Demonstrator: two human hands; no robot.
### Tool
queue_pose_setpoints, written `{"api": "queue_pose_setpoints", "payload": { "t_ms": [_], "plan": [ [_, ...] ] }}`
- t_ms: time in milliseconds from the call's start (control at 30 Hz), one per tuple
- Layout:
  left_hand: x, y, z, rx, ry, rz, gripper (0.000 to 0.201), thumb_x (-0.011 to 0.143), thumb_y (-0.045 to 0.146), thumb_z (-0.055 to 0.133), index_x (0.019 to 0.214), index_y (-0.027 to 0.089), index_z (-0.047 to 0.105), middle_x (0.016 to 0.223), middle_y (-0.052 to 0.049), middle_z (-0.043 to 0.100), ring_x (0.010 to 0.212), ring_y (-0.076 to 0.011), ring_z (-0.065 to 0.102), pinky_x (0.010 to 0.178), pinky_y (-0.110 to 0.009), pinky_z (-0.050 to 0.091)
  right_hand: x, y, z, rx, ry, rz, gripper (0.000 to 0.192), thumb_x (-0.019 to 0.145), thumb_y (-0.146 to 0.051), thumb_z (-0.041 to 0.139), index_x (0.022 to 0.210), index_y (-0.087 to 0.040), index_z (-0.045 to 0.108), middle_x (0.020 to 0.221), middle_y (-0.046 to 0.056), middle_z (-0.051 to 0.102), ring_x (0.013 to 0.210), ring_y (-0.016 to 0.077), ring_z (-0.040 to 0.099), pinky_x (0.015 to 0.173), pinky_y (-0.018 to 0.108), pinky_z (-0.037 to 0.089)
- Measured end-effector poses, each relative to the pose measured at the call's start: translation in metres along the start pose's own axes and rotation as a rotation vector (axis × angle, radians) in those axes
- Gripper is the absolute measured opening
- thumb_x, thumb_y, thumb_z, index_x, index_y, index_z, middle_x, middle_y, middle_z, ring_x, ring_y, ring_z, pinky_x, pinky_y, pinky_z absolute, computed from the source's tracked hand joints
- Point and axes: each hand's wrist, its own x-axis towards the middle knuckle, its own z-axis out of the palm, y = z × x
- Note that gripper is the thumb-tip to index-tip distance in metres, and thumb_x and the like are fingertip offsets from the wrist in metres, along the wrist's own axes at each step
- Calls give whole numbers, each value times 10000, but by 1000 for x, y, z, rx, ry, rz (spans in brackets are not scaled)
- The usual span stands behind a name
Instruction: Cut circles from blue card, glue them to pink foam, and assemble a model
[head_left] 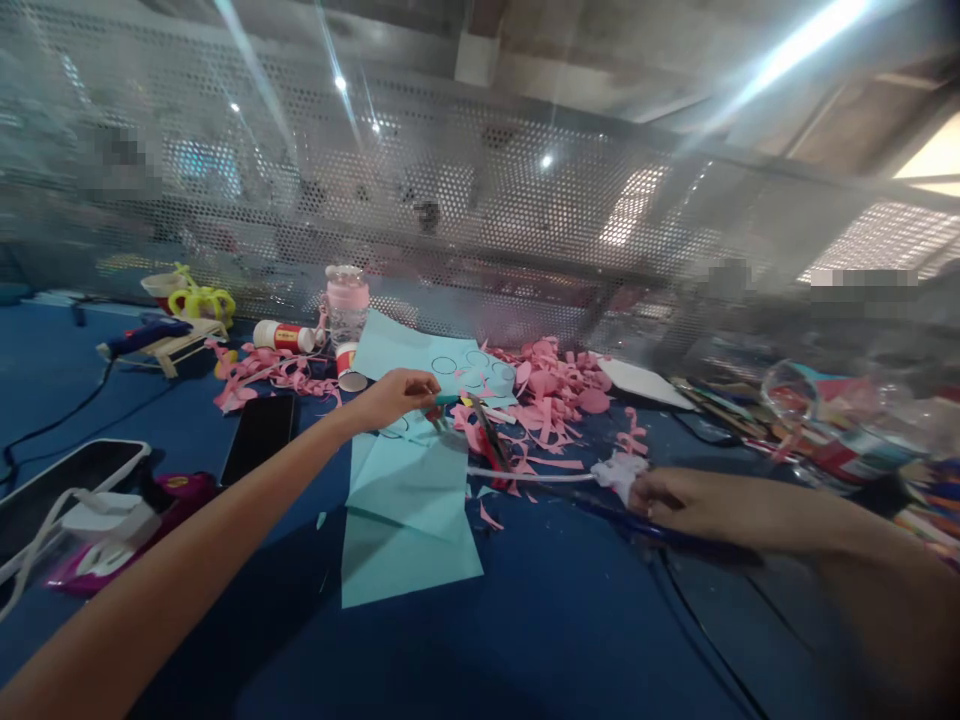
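My left hand (405,393) reaches over the light blue paper sheets (412,560), its fingers pinched at a small teal piece (448,398) whose kind I cannot make out. Just right of it lie what look like scissors (491,440) with dark and red parts, among pink paper scraps (551,390). Over on the right, my right hand (667,495) is closed at a crumpled white bunch (619,472) on a thin white stick (532,477). A long dark blue object (701,545), blurred, runs beneath that hand. Circles are drawn on the rear blue sheet (409,345).
At left are a phone (259,437), a white charger (112,522), and a blue glue gun (150,335) on a wooden stand. A pink-topped bottle (346,300) stands before the perforated metal panel (480,215). Clear plastic cups (787,390) sit at right; black cables cross the table.
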Motion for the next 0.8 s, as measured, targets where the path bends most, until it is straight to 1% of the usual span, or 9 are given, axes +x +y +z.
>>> {"api": "queue_pose_setpoints", "payload": {
  "t_ms": [67, 133, 233, 333, 433, 533, 600, 700, 800],
  "plan": [
    [0, -2, -5, -35, 53, -4, 211, 731, 347, 617, 726, 154, 532, 614, -17, 659, 633, -126, 613, 643, -247, 447, -2, -4, 5, 177, -191, 31, 142, 666, -311, 623, 639, -199, 540, 513, -31, 455, 368, 53, 341, 333, 188, 230],
    [0, -3, -11, -79, 120, 13, 235, 715, 360, 628, 716, 152, 519, 583, -11, 644, 595, -121, 609, 616, -248, 450, 5, -3, 16, 328, -297, -37, 187, 680, -340, 640, 709, -193, 528, 545, -40, 459, 375, 44, 360, 334, 176, 244],
    [1, -3, -20, -141, 192, 58, 265, 699, 376, 641, 703, 153, 499, 568, -5, 626, 538, -108, 588, 586, -251, 454, 32, 3, 37, 532, -247, -245, 224, 709, -354, 643, 774, -182, 515, 489, -76, 408, 341, 36, 308, 309, 165, 233],
    [1, -3, -26, -158, 192, 38, 272, 694, 376, 645, 739, 157, 490, 573, 3, 621, 501, -97, 567, 549, -247, 442, 72, 2, 59, 831, -194, -426, 281, 699, -378, 659, 715, -197, 445, 452, -109, 331, 315, 20, 212, 283, 139, 209],
    [1, -2, -30, -146, 165, 27, 273, 695, 375, 644, 768, 153, 504, 580, 7, 616, 491, -90, 552, 528, -242, 429, 107, -11, 74, 952, -342, -631, 500, 637, -656, 583, 620, -211, 356, 384, -125, 300, 225, 18, 156, 208, 152, 140],
    [1, -2, -34, -137, 168, 40, 257, 704, 376, 639, 748, 148, 529, 581, 7, 607, 484, -80, 528, 524, -239, 424, 122, -30, 81, 944, -311, -664, 652, 597, -829, 383, 692, -186, 433, 484, -51, 474, 260, 34, 287, 233, 165, 172],
    [1, -3, -36, -132, 175, 26, 240, 709, 368, 638, 735, 150, 542, 570, 11, 597, 475, -74, 510, 516, -233, 416, 123, -36, 84, 891, -228, -648, 707, 594, -842, 354, 762, -168, 490, 584, 0, 546, 325, 49, 361, 273, 177, 218],
    [1, -3, -37, -104, 147, 2, 219, 718, 355, 630, 741, 146, 567, 553, 15, 587, 461, -68, 491, 492, -216, 390, 122, -36, 89, 839, -107, -618, 656, 602, -797, 445, 789, -173, 528, 607, -14, 513, 388, 56, 383, 329, 185, 292],
    [-1, 0, -36, -53, 83, -22, 209, 727, 343, 619, 775, 141, 599, 555, 11, 592, 460, -67, 486, 475, -204, 372, 122, -30, 92, 851, -56, -591, 625, 622, -782, 447, 778, -183, 530, 572, -36, 441, 416, 63, 366, 345, 181, 318]
  ]
}}
